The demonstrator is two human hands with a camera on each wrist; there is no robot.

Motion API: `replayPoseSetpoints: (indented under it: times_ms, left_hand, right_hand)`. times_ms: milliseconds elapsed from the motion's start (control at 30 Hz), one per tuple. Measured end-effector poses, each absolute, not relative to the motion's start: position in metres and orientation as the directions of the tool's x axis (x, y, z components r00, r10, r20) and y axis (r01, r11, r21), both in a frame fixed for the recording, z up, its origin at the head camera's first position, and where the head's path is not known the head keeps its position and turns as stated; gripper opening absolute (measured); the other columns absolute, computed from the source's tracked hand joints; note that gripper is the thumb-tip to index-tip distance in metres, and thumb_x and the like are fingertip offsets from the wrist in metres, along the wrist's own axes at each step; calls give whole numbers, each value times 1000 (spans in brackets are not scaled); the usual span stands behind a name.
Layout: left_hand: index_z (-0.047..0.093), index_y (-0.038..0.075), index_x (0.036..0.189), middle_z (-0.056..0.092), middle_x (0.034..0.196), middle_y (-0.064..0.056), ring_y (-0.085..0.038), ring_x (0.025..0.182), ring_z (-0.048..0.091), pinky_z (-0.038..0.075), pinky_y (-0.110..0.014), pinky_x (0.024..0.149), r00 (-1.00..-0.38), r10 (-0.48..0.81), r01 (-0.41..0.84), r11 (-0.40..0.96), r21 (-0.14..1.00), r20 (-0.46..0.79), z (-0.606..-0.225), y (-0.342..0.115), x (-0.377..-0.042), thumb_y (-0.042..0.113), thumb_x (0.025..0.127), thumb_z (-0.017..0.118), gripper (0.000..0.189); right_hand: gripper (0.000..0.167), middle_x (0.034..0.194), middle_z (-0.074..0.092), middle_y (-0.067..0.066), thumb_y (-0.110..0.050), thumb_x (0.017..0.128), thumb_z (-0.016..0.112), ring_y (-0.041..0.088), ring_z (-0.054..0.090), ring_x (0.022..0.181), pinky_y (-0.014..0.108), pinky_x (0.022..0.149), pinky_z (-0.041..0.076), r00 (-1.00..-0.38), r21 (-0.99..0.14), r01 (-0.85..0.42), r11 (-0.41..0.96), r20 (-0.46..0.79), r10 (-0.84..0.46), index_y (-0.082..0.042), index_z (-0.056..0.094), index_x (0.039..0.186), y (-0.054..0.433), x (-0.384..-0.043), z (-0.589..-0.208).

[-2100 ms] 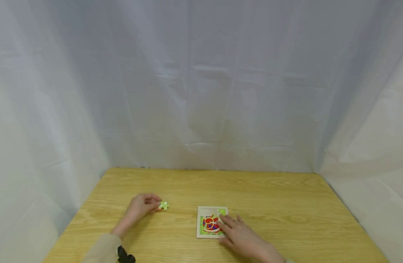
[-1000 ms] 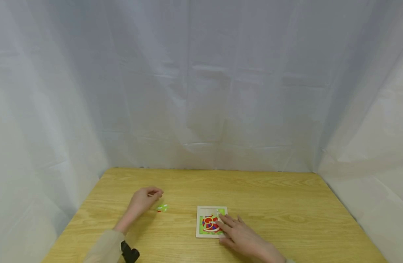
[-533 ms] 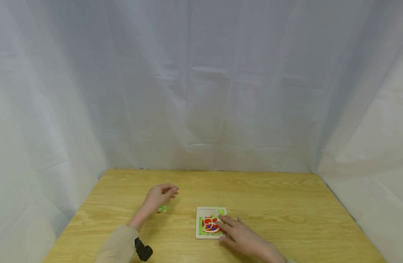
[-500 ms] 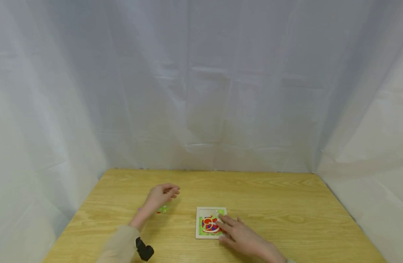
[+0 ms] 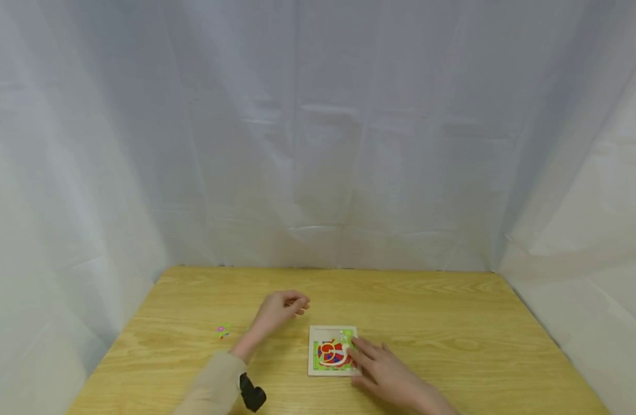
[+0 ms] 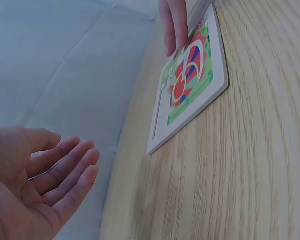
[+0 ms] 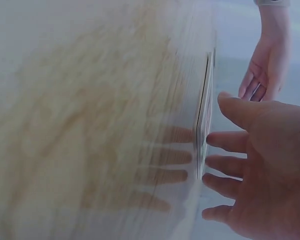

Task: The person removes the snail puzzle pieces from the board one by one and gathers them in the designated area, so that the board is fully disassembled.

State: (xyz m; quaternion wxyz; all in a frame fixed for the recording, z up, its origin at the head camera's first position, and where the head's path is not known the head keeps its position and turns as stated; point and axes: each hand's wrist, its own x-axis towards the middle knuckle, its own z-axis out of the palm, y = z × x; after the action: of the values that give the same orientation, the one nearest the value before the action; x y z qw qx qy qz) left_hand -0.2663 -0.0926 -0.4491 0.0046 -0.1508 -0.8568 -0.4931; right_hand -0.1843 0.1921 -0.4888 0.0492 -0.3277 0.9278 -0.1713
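Note:
My left hand (image 5: 277, 311) is over the table, to the upper left of a square jigsaw puzzle board (image 5: 311, 351). In the left wrist view the left hand (image 6: 50, 180) has loosely bent fingers, and nothing shows in its palm. The board has a pale frame and a red, blue and green picture, with a bare pale strip along its far side. My right hand (image 5: 387, 372) lies at the board's right side, its fingertips over the picture's edge. Its fingers are spread and nearly straight in the right wrist view (image 7: 260, 155).
A loose green puzzle piece (image 5: 222, 330) with a pink flower lies on the wooden table (image 5: 427, 311) left of the left forearm. Another green bit is mostly hidden behind the left wrist. White sheets (image 5: 318, 144) hang behind the table and along both sides.
My left hand has left the green pieces and moved right, toward the board's far side. The flowered piece now shows behind it. The right hand has shifted slightly right, uncovering more of the picture.

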Motion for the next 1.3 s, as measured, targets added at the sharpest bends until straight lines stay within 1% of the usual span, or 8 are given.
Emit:
replayPoseSetpoints:
  times_ms: [167, 267, 467, 667, 800, 900, 1000, 1300]
  left_hand:
    - [73, 0, 112, 75, 100, -13, -27, 90, 73, 61, -44, 79, -947, 284, 272, 454, 849, 151, -453, -80, -265, 18, 103, 62, 23]
    - [73, -1, 112, 75, 100, -15, -28, 91, 73, 61, -43, 79, -940, 309, 273, 438, 857, 142, -455, -73, -265, 18, 103, 61, 24]
    - [73, -3, 111, 75, 101, -16, -30, 92, 73, 61, -34, 77, -922, 367, 290, 441, 850, 124, -460, -58, -263, 17, 104, 59, 25]
    - [73, -5, 108, 75, 99, -18, -33, 88, 73, 61, -39, 76, -912, 397, 283, 423, 861, 105, -466, -48, -260, 14, 103, 59, 24]
    - [74, -3, 106, 75, 97, -15, -28, 87, 73, 60, -31, 73, -911, 407, 264, 442, 857, 71, -469, -41, -259, 17, 103, 60, 25]
    - [74, -2, 105, 75, 92, -12, -24, 82, 71, 57, -24, 67, -910, 411, 247, 454, 856, 44, -472, -37, -258, 18, 103, 61, 24]
    - [74, -2, 103, 74, 88, -10, -20, 78, 69, 54, -21, 63, -908, 418, 240, 466, 851, 27, -473, -34, -256, 18, 102, 61, 23]
    - [74, -2, 100, 74, 87, -10, -22, 77, 70, 57, -25, 65, -902, 431, 253, 490, 834, 20, -475, -29, -253, 15, 101, 62, 22]
  right_hand:
    - [61, 163, 34, 12, -49, 105, 47, 36, 34, 147, 65, 114, 30, -789, -326, -568, 755, -42, -612, -12, 44, 154, 195, -180, -489]
    - [61, 163, 33, 12, -49, 105, 47, 34, 34, 148, 65, 114, 31, -788, -318, -570, 757, -48, -613, -11, 45, 153, 196, -179, -489]
    - [60, 162, 35, 12, -47, 105, 48, 32, 35, 147, 65, 113, 31, -783, -308, -581, 754, -41, -620, -10, 45, 153, 196, -178, -487]
    - [63, 161, 37, 13, -49, 104, 49, 34, 38, 145, 66, 112, 33, -781, -295, -585, 756, -48, -623, -9, 45, 153, 194, -176, -484]
    - [64, 161, 37, 13, -50, 104, 49, 35, 39, 145, 66, 112, 33, -782, -283, -584, 761, -56, -620, -9, 45, 153, 192, -177, -484]
    - [65, 161, 36, 13, -50, 104, 49, 36, 39, 144, 66, 112, 33, -782, -282, -582, 762, -62, -620, -8, 45, 153, 192, -177, -484]
    - [65, 161, 36, 13, -50, 104, 49, 36, 39, 144, 66, 112, 32, -782, -285, -582, 762, -62, -621, -8, 44, 153, 192, -177, -485]
    - [64, 161, 35, 13, -49, 104, 48, 35, 38, 145, 66, 113, 31, -781, -276, -588, 761, -50, -622, -8, 44, 153, 193, -177, -486]
